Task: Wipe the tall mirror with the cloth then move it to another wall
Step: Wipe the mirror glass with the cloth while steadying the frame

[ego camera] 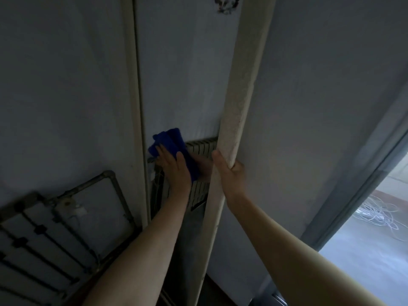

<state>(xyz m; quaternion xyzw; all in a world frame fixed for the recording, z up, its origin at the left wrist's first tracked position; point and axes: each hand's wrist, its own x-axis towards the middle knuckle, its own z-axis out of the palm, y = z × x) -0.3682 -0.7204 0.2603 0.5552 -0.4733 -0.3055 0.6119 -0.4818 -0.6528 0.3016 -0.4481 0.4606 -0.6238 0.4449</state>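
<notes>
The tall mirror (pixel 183 85) stands against the wall (pixel 320 85), and the picture cuts off both its top and its foot. The dim light makes its glass hard to read. It shows mostly pale wall and, low down, a ribbed radiator (pixel 202 145) in reflection. A small dark mark (pixel 227 5) near the mirror's top is too blurred to identify.

The left hand (pixel 174 171) lies flat with straight fingers on the blue cloth (pixel 170 140), pressing it to the lower glass and covering part of it. The right hand (pixel 229 173) is wrapped round the mirror's pale right frame edge (pixel 240 107), its fingers hidden behind the frame.

Left of the mirror a metal rack (pixel 66 217) leans close beside the frame. To the mirror's right the wall is bare up to a doorway (pixel 353 195), beyond which white cables (pixel 379 215) lie tangled on the floor.
</notes>
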